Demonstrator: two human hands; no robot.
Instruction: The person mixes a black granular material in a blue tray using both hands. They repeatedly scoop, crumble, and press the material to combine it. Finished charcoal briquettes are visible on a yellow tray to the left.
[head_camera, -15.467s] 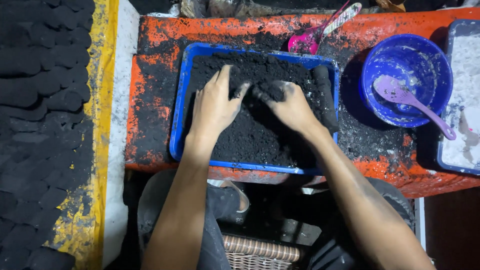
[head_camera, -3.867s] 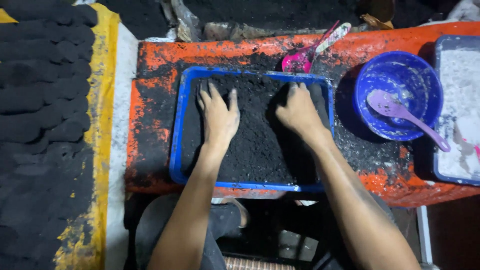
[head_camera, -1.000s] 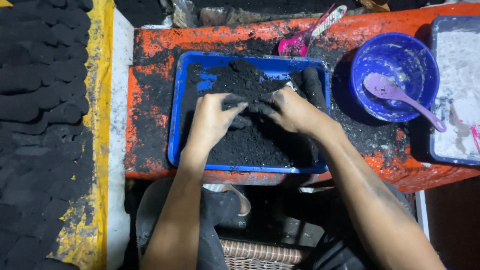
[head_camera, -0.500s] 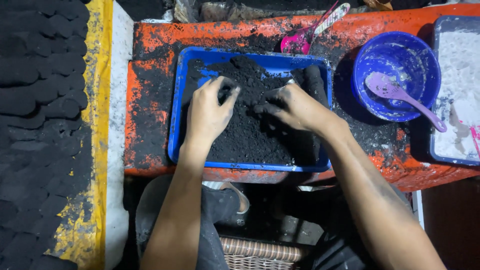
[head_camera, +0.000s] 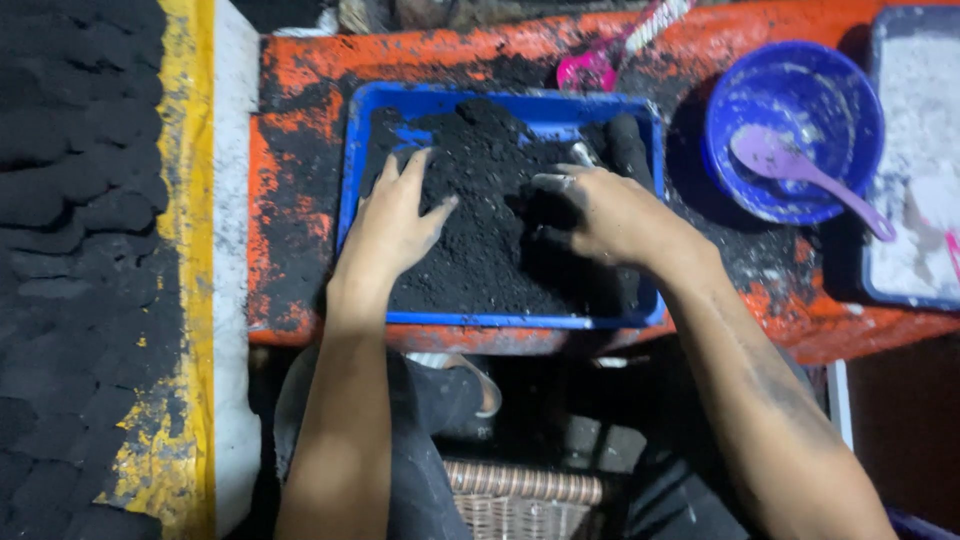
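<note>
Hands at work in black powder, heaped inside the blue tray on the orange table. Your left hand lies flat and spread on the heap; your right hand curls loosely against it, gripping nothing. Draw both palms inward evenly, keeping powder below the rim.

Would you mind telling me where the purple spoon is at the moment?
In the head view, the purple spoon lies in the blue bowl on the orange table, right of the blue tray.
</note>
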